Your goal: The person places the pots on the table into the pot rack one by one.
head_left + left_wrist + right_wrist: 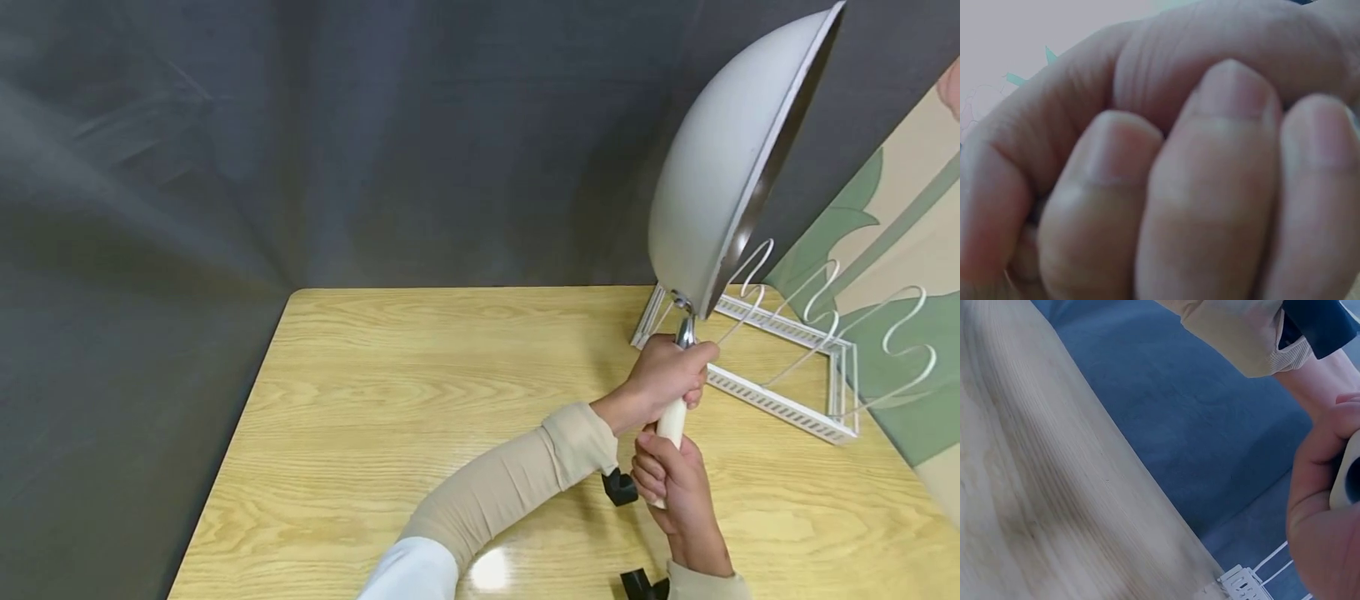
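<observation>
A wok [716, 158], white outside with a dark inner face, is held up on its side above the table's right part, its open face turned right. My left hand [667, 379] grips the cream handle [672, 421] near the metal neck. Below it my right hand [678, 483] grips the handle's lower end. In the left wrist view the curled fingers [1204, 200] fill the picture and hide the handle. The right wrist view catches the right hand [1319, 512] at the right edge, wrapped round the handle end [1346, 478].
Behind the wok, a white wire rack [780, 404] with wavy loops stands at the table's back right. The wooden table [390, 400] meets a dark grey cloth [450, 150] at the back and left. A patterned green and beige surface [900, 233] borders the right.
</observation>
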A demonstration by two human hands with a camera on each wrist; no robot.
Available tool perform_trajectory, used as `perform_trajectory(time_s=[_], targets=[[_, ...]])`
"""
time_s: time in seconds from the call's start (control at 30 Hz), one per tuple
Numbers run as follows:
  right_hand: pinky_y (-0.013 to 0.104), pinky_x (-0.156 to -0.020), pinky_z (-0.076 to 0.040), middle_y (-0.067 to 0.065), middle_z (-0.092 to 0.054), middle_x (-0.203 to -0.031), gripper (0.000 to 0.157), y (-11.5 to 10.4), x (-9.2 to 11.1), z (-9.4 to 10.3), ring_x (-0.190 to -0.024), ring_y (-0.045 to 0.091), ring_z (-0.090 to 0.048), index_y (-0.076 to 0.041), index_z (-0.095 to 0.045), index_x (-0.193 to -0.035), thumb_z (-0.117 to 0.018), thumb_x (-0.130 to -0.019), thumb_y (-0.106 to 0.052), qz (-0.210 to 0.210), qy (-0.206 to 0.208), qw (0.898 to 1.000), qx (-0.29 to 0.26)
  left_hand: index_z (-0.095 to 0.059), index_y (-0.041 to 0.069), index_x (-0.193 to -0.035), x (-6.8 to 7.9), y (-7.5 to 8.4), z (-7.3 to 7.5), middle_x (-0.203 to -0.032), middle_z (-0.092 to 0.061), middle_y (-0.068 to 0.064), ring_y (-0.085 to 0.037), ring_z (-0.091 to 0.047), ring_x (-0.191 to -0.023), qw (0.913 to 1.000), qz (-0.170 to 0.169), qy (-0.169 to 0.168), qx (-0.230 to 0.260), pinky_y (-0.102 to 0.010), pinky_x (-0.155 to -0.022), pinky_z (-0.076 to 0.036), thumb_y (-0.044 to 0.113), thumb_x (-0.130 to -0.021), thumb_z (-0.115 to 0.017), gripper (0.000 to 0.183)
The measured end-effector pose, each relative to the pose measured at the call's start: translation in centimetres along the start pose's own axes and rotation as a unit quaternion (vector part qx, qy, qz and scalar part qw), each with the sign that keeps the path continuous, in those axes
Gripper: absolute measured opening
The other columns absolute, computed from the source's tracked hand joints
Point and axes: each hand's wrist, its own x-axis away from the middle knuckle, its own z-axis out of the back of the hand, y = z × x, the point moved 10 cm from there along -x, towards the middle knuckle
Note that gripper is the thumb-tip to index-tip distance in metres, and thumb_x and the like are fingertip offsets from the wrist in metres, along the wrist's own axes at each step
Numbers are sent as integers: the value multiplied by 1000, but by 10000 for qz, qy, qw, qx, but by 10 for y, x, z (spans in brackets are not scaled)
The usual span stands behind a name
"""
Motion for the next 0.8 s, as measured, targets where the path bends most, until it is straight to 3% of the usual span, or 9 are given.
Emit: perform_trajectory(time_s=[0.43, 0.6, 0.8], targets=[[19, -29, -10, 2, -15, -55, 40, -5, 9, -1, -37, 9, -12, -2, -47, -86, -9, -93, 8, -38, -600, 9912, -1181, -42, 15, -55, 2, -6, -14, -43, -39, 0, -14, -37, -35, 9972, 49, 97, -746, -24, -32, -30, 19, -80, -56, 29], [18, -30, -11, 0, -16, -55, 41, -7, 14, 2, -38, 8, -14, -1, -47, -88, -7, -92, 8, -25, -834, 9869, -1378, -42, 15, -58, 2, -12, -22, -45, -40, -1, -15, -39, -36, 9974, 39, -53, -720, -24, -34, -32, 19, -82, -55, 28], [18, -30, -13, 0, -16, -56, 39, -9, 19, 4, -38, 8, -15, 2, -48, -94, -9, -94, 7, -16, -1013, 9787, -1786, -45, 15, -56, 0, -16, -26, -43, -42, 0, -13, -41, -35, 9962, -70, 53, -869, -23, -34, -32, 19, -81, -57, 28]])
